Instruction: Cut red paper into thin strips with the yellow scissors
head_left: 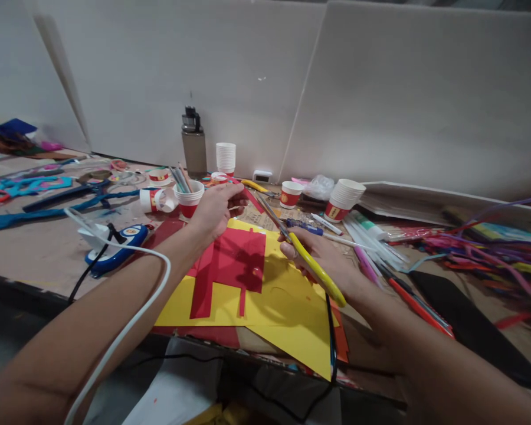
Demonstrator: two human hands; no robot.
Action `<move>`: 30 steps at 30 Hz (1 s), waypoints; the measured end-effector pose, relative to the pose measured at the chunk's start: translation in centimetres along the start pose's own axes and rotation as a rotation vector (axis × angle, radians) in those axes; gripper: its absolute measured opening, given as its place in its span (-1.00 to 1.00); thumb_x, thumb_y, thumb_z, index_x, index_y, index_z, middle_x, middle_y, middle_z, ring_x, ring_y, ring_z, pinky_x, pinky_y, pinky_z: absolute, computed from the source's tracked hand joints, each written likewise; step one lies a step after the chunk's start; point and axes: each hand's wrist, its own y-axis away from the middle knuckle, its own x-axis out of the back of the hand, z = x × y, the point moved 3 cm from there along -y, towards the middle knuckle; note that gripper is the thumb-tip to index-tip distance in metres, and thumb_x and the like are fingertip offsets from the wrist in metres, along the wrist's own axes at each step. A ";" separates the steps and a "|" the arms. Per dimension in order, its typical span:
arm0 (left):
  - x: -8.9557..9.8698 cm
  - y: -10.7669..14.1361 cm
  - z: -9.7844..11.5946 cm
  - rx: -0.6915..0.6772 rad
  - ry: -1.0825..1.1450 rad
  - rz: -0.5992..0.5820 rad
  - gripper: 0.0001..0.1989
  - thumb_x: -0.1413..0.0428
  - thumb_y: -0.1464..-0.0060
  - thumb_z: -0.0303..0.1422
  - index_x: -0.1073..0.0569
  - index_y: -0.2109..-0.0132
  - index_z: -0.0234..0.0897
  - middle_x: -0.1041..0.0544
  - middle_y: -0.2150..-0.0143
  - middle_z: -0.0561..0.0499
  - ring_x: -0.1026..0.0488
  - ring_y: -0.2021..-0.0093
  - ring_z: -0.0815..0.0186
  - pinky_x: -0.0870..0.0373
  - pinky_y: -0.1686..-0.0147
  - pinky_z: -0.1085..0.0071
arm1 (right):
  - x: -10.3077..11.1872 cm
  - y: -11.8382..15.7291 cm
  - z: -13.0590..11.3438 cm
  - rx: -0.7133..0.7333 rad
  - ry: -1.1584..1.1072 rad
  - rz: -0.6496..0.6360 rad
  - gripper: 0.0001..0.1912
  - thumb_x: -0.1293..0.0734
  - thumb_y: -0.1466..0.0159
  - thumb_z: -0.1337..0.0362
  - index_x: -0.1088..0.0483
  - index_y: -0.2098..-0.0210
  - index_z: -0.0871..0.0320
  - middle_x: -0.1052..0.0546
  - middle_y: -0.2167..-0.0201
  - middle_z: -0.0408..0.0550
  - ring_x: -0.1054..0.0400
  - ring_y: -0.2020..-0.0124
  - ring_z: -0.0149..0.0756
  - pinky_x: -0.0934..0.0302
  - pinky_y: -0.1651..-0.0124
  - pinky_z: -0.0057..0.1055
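Note:
Above the yellow sheets [287, 301], my left hand [219, 209] pinches a narrow red paper strip [251, 200]. The strip slants down to the right, towards the blades of yellow-handled scissors [314, 268]. My right hand [312, 254] is wrapped round these scissors, their blades pointing up and left; whether they touch the strip is too small to tell. Beneath both hands, red paper pieces [241, 257] lie on the yellow sheets, among them a wide strip [202, 292] and a thin strip [242, 302].
A blue power strip [135, 236] with a white cable lies left. Behind stand a bottle [194, 147], a cup with pencils [189, 200] and stacked paper cups [344, 198]. Pens, clear sticks, a black flat object [464, 324] and colourful pipe cleaners [491, 254] lie right.

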 end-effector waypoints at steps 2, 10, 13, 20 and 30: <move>-0.1 0.1 -0.1 0.032 0.022 0.029 -0.86 -0.19 0.14 -0.40 -0.39 0.42 -0.36 -0.44 0.54 0.05 -0.41 0.54 0.42 -0.33 0.49 0.46 | -0.1 0.1 -0.2 -0.006 -0.003 -0.013 -0.66 -0.24 -0.22 -0.02 -0.34 0.27 0.15 -0.37 0.49 -0.16 -0.23 0.51 -0.41 -0.06 0.52 -0.51; -0.3 0.2 -0.3 0.079 0.040 0.044 -0.91 -0.16 0.11 -0.44 -0.39 0.41 -0.38 -0.45 0.54 0.02 -0.43 0.55 0.38 -0.44 0.40 0.35 | 0.0 0.5 -0.3 0.015 -0.057 0.005 -0.61 -0.22 -0.20 -0.09 -0.28 0.41 0.15 -0.30 0.56 -0.17 -0.17 0.57 -0.44 -0.04 0.56 -0.50; -0.2 0.2 -0.4 0.086 0.040 0.053 -0.91 -0.15 0.10 -0.44 -0.39 0.42 -0.38 -0.44 0.56 0.02 -0.43 0.56 0.38 -0.44 0.41 0.36 | -0.1 0.5 -0.4 0.013 -0.046 0.009 -0.58 -0.21 -0.20 -0.11 -0.28 0.42 0.15 -0.31 0.57 -0.17 -0.17 0.57 -0.44 -0.04 0.56 -0.50; -0.2 0.2 -0.5 0.095 0.053 0.043 -0.93 -0.15 0.08 -0.45 -0.40 0.41 -0.38 -0.44 0.56 0.03 -0.42 0.57 0.40 -0.44 0.40 0.36 | -0.1 0.5 -0.4 0.005 -0.050 0.014 -0.58 -0.21 -0.20 -0.12 -0.31 0.41 0.14 -0.30 0.59 -0.18 -0.17 0.59 -0.44 -0.03 0.56 -0.49; -0.2 0.2 -0.6 0.085 0.039 0.027 -0.92 -0.14 0.07 -0.44 -0.40 0.39 -0.39 -0.47 0.53 -0.02 -0.45 0.53 0.37 -0.42 0.42 0.39 | -0.2 0.6 -0.1 -0.011 -0.060 0.007 -0.61 -0.21 -0.22 -0.08 -0.27 0.43 0.14 -0.30 0.59 -0.19 -0.14 0.61 -0.47 0.01 0.58 -0.51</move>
